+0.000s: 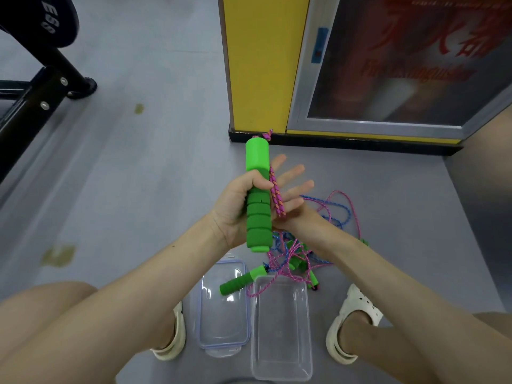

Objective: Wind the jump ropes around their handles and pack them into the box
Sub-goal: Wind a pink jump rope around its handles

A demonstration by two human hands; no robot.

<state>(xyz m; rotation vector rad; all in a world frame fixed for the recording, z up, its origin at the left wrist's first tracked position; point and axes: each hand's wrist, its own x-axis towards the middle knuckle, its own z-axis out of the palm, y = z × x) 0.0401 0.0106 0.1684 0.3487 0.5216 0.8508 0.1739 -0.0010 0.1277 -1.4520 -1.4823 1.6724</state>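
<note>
Right now you're early in the winding: your left hand [235, 207] grips the green handle [257, 217] upright, while your right hand [291, 189], fingers straight, backs the pink rope [277, 196] beside it. Next, lap that rope round the handle; the box [281, 345] waits on the floor [138, 189].

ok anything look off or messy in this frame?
The pink and blue ropes lie tangled in a heap beyond the clear box; one pink strand crosses its far corner. At left, yellowish stains mark the floor. Nothing looks damaged.
</note>
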